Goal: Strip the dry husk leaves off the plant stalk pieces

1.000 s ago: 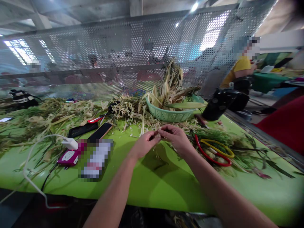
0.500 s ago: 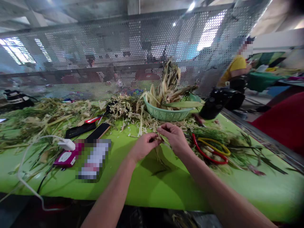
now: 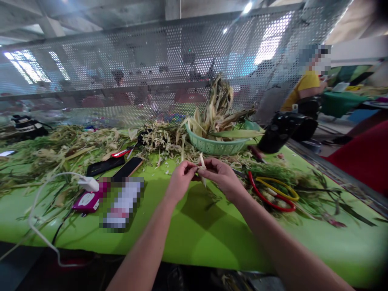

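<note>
Bright green tabletop (image 3: pixel 194 238) spans the lower frame; grey perforated metal screen (image 3: pixel 145 64) behind. From my remote station I log, lower left, a magenta box-shaped device (image 3: pixel 87 201). Centre: I have the left hand (image 3: pixel 181 178) and right hand (image 3: pixel 222 176) close together, both pinching a pale, narrow strip of dry plant matter (image 3: pixel 202 161) above the tabletop. Behind them, centre-right: light-green plastic basket (image 3: pixel 215 146) of dry husks (image 3: pixel 220 99). Farther right: red loop-shaped handle (image 3: pixel 283 209).

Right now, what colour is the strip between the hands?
Strip: pale cream. Best seen in head view.
</note>
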Motion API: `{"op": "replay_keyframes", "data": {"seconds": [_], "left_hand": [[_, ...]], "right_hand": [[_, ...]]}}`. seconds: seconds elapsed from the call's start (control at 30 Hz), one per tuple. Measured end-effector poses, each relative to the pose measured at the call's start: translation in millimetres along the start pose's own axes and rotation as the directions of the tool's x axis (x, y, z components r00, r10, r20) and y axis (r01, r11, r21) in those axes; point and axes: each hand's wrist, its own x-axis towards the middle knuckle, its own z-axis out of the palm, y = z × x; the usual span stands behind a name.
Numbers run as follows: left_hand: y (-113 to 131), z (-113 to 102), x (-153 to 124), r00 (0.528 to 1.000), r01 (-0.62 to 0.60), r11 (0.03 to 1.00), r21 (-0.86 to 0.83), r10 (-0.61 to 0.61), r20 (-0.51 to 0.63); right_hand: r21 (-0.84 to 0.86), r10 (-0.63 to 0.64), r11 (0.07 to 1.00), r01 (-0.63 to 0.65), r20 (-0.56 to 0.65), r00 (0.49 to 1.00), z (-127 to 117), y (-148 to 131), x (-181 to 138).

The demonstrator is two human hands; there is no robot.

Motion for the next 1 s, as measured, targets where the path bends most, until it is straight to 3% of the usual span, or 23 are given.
{"op": "replay_keyframes", "data": {"seconds": [0.23, 0.37, 0.73, 0.87, 1.0], "left_hand": [[0.0, 3.6, -3.8, 0.998, -0.066, 0.972, 0.226, 0.066, 0.007], [0.6, 4.5, -4.5, 0.998, -0.061, 0.963, 0.261, 0.063, 0.004], [0.0, 3.6, -2.6, 0.999, -0.001, 0.984, 0.178, 0.01, -0.049], [3.4, -1.1, -2.1, 1.0, -0.005, 0.988, 0.153, 0.005, 0.001], [5.3, -1.6, -2.4, 0.993, 0.026, 1.0, -0.007, -0.025, 0.116]], "right_hand": [[-0.076, 0.021, 0.997, -0.024, -0.032, 0.999, 0.4, 8.5, 2.3], [-0.113, 0.013, 0.993, -0.024, -0.098, 0.995, 0.5, 9.4, 2.4], [-0.063, -0.029, 0.998, 0.018, -0.181, 0.983, -1.0, 6.5, 0.4], [-0.083, 0.01, 0.996, -0.02, -0.119, 0.993, -5.6, 4.0, 1.7], [-0.107, 0.019, 0.994, -0.026, -0.067, 0.998, -7.0, 4.5, 2.0]]}}
